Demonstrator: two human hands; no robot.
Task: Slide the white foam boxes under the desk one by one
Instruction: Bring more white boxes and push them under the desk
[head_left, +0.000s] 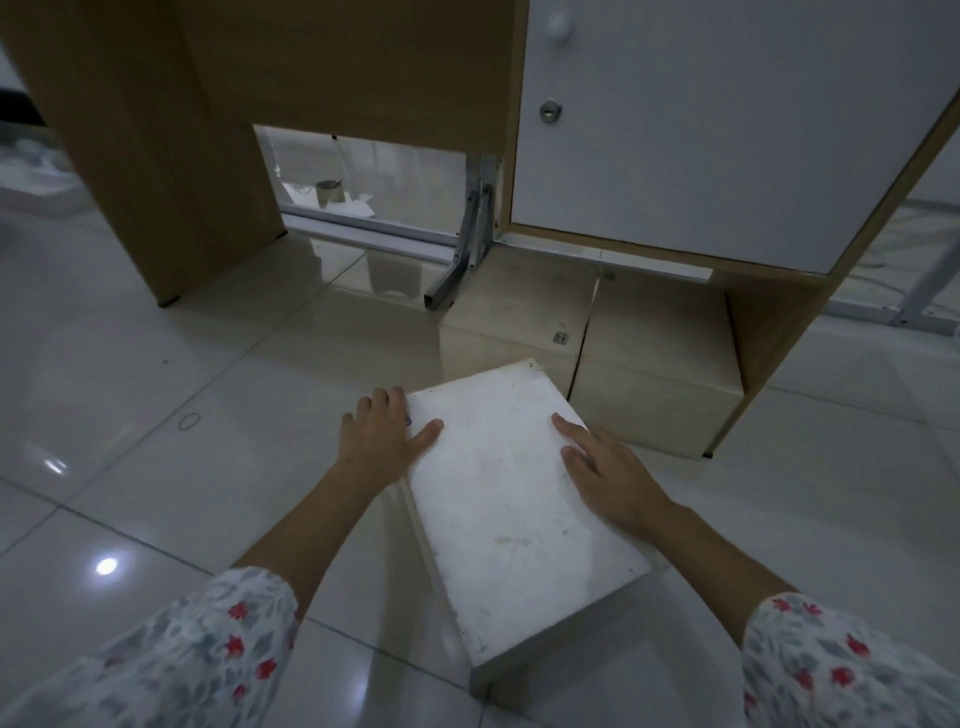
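This looks like an office or study room, dimly lit. A wooden desk (171, 156) with a metal folding bracket (470, 244) stands on a glossy white tiled floor (130, 395). Built into it is a cabinet with a white door (727, 130) bearing a keyhole lock (549, 111). Through the gap beneath the desk, a roll of tape (329, 193) lies on the floor beyond.

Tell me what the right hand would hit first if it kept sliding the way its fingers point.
The right hand lies flat on the foam box, fingers pointing up-left across its lid. Past the far edge it would likely meet the box under the cabinet, though depth is unclear.
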